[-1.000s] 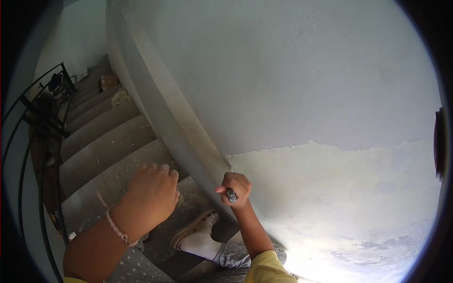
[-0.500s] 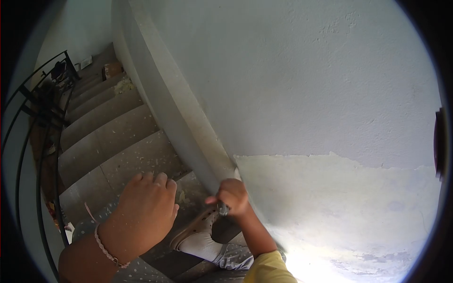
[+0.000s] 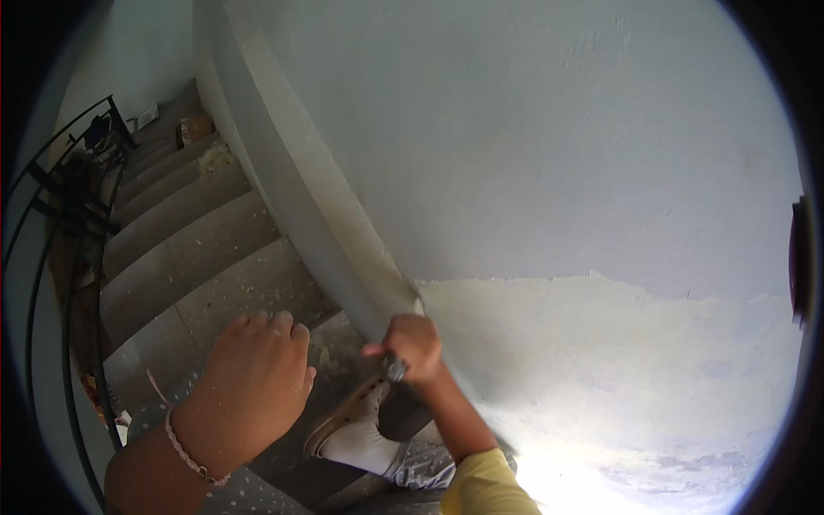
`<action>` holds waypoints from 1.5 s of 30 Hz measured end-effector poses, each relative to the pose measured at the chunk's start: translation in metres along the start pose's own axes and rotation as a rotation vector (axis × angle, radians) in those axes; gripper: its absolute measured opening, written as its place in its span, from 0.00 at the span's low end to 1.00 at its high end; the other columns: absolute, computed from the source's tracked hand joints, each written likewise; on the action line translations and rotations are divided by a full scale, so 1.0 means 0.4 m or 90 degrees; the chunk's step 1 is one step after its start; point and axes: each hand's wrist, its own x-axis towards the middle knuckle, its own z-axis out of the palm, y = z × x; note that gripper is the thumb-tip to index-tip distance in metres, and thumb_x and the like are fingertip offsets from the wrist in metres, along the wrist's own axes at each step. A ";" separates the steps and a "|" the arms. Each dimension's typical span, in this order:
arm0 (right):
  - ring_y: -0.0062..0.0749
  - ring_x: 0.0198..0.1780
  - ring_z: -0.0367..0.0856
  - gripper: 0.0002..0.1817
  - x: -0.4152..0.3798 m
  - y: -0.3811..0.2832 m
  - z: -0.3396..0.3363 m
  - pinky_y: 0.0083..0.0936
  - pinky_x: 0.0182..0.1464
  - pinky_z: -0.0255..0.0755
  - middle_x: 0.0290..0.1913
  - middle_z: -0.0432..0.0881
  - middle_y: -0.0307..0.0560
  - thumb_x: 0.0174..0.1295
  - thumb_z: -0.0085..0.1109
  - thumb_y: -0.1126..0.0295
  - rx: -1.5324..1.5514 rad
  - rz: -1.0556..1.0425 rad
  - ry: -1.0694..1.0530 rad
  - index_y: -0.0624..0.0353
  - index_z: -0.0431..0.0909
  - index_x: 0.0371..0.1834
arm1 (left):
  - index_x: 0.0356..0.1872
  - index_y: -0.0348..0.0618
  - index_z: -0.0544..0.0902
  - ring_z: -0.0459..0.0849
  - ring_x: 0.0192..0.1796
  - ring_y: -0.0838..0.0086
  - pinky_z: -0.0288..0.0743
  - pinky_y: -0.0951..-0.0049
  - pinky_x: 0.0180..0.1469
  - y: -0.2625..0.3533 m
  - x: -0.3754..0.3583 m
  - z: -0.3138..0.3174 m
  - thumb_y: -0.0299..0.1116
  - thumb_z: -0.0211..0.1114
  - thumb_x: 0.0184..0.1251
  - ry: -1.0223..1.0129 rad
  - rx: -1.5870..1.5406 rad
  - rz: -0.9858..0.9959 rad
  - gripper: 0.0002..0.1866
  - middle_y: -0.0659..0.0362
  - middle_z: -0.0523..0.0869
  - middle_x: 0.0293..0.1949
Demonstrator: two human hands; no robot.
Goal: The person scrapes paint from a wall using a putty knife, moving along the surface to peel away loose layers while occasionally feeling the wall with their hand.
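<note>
- Since the earliest frame, the right hand (image 3: 414, 343) has shifted a little towards the steps (image 3: 189, 266) beside the ledge (image 3: 322, 184), and the left hand (image 3: 257, 369) has drawn slightly farther from that ledge; the view has moved a little too.
- Fingers of the right hand are wrapped closely round a tool (image 3: 396, 369), its grey butt end showing below the fist. The tool is by the ledge, where it meets the wall's pale patch (image 3: 549, 343); its working end is too hidden to name.
- The left hand is back-up over the steps, apart from the ledge, fingers bent down. Whether it grips anything, I cannot tell.
- Below the ledge, near the right hand, is a foot in a clog (image 3: 343, 416). Across the steps from the ledge runs a dark railing (image 3: 121, 122).
- The step in hand appears to be close tool work at the wall beside the ledge. Moving the tool from here would call for a firm hold and a steady wrist, with the knuckles clear of the ledge.
</note>
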 end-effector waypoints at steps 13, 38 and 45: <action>0.35 0.14 0.67 0.25 0.020 0.042 0.003 0.33 0.17 0.56 0.14 0.61 0.40 0.49 0.80 0.64 0.126 -0.007 0.048 0.55 0.65 0.16 | 0.41 0.36 0.82 0.85 0.49 0.57 0.76 0.58 0.55 0.002 0.011 0.004 0.39 0.67 0.67 -0.018 0.011 -0.015 0.14 0.51 0.83 0.39; 0.35 0.13 0.64 0.27 0.010 0.053 -0.011 0.28 0.17 0.55 0.13 0.61 0.41 0.59 0.75 0.62 0.105 0.064 0.141 0.57 0.64 0.15 | 0.41 0.37 0.83 0.84 0.46 0.62 0.74 0.62 0.54 0.002 -0.009 0.031 0.35 0.62 0.67 -0.021 0.085 -0.005 0.11 0.53 0.84 0.39; 0.35 0.13 0.63 0.23 0.023 0.027 0.005 0.29 0.17 0.55 0.13 0.61 0.41 0.56 0.76 0.70 0.170 -0.006 0.137 0.58 0.67 0.15 | 0.40 0.36 0.83 0.83 0.46 0.63 0.74 0.65 0.53 0.003 -0.002 0.021 0.34 0.62 0.65 -0.042 0.086 0.004 0.11 0.53 0.84 0.38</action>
